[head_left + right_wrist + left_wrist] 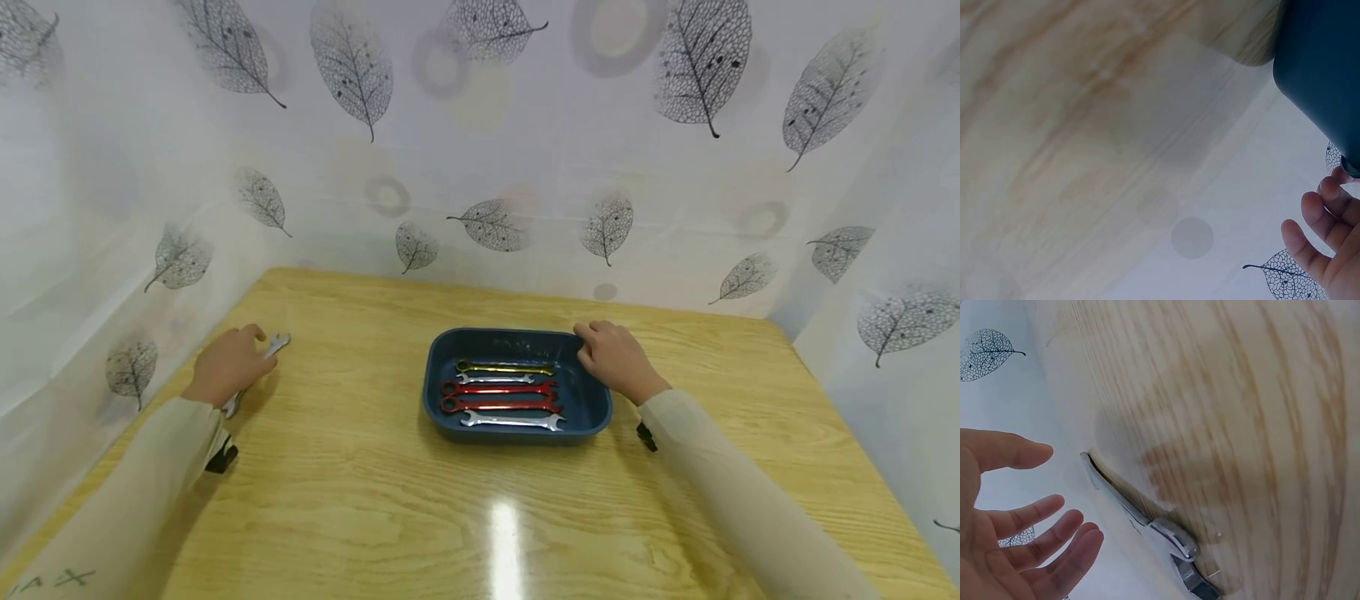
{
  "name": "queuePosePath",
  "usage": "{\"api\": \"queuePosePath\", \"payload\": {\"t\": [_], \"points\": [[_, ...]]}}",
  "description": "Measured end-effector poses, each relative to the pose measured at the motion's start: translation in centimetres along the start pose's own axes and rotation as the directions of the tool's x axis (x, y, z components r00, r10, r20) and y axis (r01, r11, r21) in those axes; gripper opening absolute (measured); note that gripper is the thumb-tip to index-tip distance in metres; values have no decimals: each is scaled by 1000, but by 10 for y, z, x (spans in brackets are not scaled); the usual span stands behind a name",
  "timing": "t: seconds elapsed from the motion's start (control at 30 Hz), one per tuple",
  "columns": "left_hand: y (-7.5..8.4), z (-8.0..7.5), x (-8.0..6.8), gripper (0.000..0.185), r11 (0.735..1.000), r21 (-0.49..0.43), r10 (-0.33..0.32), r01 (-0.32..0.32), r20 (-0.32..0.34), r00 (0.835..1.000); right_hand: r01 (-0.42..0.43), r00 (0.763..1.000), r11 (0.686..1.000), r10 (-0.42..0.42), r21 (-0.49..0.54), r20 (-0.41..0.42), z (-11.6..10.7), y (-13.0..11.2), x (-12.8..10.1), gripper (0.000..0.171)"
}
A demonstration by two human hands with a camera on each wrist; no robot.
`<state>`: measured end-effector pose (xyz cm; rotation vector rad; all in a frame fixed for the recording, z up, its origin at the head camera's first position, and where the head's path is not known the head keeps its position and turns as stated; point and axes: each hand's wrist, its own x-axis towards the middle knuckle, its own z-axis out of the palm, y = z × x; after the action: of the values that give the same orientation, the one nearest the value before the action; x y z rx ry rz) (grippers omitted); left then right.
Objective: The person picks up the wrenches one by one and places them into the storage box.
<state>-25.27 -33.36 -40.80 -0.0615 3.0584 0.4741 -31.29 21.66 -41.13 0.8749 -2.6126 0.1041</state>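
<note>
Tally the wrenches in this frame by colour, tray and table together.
Silver wrenches: 3, two in the blue tray at and, one on the table by the left hand at
Red wrenches: 2
Yellow wrench: 1
Total: 6

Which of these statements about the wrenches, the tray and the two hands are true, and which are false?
1. The blue tray holds five wrenches. True.
2. Two wrenches in the tray are red. True.
3. The left hand grips the silver wrench. False: its fingers are spread, the wrench lies on the table.
4. The right hand holds a yellow wrench. False: it rests at the tray's rim; the yellow wrench lies inside.
</note>
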Motion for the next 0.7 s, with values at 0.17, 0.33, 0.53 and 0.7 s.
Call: {"api": "queuePosePath", "payload": {"t": [0.17,0.33,0.53,0.7], "points": [[2,-1,0,56,1000,19,0,-1,25,1000,-4,1000,1000,4,5,2,0,0,0,4],[1,-1,-2,53,999,40,6,-8,51,999,-6,1000,1000,6,4,3,2,-1,-1,5],[-3,3,-1,42,999,35,19,-22,77,997,-2,1000,1000,2,-4,-12,2,-1,0,4],[-2,2,-2,41,999,38,6,-9,86,996,-2,1000,1000,2,-9,-13,0,-1,0,3]]}}
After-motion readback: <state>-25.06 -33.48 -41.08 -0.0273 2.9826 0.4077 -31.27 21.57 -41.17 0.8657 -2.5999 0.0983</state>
